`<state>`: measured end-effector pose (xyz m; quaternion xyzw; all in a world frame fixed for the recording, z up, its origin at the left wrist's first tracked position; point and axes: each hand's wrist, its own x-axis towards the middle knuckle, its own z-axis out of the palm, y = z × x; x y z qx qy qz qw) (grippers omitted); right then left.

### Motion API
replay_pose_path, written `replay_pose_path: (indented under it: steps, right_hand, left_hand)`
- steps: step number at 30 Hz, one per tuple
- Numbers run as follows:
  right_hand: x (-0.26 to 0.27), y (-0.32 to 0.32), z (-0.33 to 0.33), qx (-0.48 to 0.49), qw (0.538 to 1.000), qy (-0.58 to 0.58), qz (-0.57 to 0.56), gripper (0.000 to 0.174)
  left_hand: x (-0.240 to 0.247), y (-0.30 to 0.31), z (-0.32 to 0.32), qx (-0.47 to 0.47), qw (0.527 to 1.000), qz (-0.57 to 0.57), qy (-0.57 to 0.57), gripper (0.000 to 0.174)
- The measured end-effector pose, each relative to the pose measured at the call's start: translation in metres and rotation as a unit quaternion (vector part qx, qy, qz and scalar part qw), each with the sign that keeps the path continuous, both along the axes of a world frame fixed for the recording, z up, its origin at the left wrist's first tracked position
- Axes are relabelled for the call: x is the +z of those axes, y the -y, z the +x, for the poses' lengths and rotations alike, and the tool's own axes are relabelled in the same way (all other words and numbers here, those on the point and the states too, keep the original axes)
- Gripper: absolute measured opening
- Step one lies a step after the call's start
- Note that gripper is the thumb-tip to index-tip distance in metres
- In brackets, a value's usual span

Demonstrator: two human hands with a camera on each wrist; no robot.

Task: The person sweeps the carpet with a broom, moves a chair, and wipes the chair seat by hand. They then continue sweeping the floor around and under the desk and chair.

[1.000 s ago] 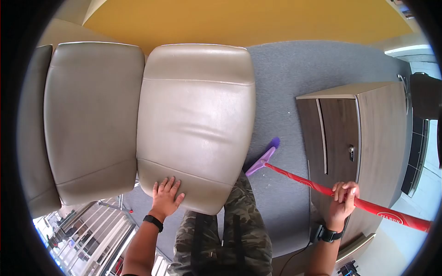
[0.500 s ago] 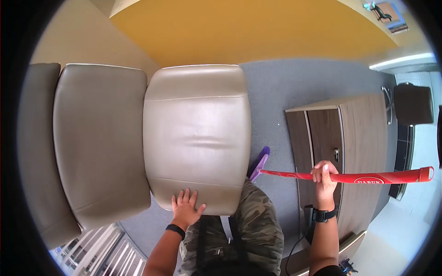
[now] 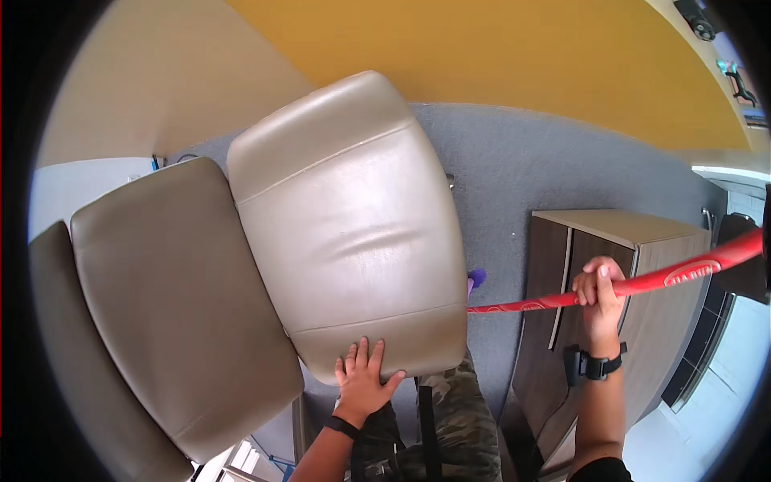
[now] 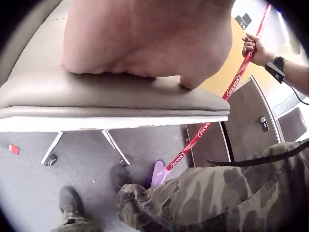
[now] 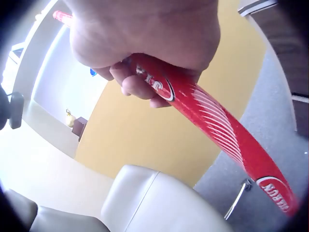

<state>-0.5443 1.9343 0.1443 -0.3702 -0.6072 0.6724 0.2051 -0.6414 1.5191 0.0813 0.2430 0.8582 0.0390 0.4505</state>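
– Grey floor [image 3: 498, 161] underfoot, camouflage trousers at the bottom of view. Nearest hand?
– Left hand [image 3: 365, 381]: grip spread, palm and fingers flat on the front edge of the beige seat [image 3: 345, 225]. It holds nothing. A second seat [image 3: 169, 297] stands just beside, on the left.
– And the right?
– Right hand [image 3: 598, 289]: grip wrapped tight round the red handle of the broom [image 3: 522, 305], well up the shaft. The handle slopes down past the seat's right side. The purple head [image 4: 159, 173] sits on the floor below the seat's front edge, near the person's shoe.
– Handling advice?
– In my judgement, the left palm should press flat so the seat does not shift. One hand on so long a handle gives little control at the head, so short, low strokes would serve best, with the shaft clear of the metal legs [image 4: 113, 145].
– Containers?
– One: a wooden cabinet [image 3: 642, 241] on the right, beyond the right hand. Its doors are closed, so the contents cannot be seen.
– Farthest item?
– Yellow wall [image 3: 498, 48] behind the seats.
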Motion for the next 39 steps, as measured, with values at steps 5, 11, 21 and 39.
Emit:
replay_pose_path:
  steps: [5,11,21,39]
  right_hand:
    - [0.003,-0.017,0.004,-0.019,1.000,-0.010,-0.010,0.029]
    - [-0.024,0.022,0.006,-0.009,0.992,0.118,-0.053,0.015]
    - [-0.200,0.076,-0.018,0.160,0.969,0.187,-0.004,0.043]
    - [-0.153,0.073,-0.018,0.139,0.967,0.215,-0.018,0.033]
  left_hand:
    - [0.011,-0.037,-0.017,-0.003,0.999,-0.015,0.045,0.090]
    - [0.000,-0.027,-0.018,-0.045,0.996,0.017,0.080,0.094]
    - [-0.025,0.014,-0.017,0.044,0.992,0.021,0.116,0.112]
    - [-0.016,0.028,-0.009,0.038,0.996,0.028,0.077,0.110]
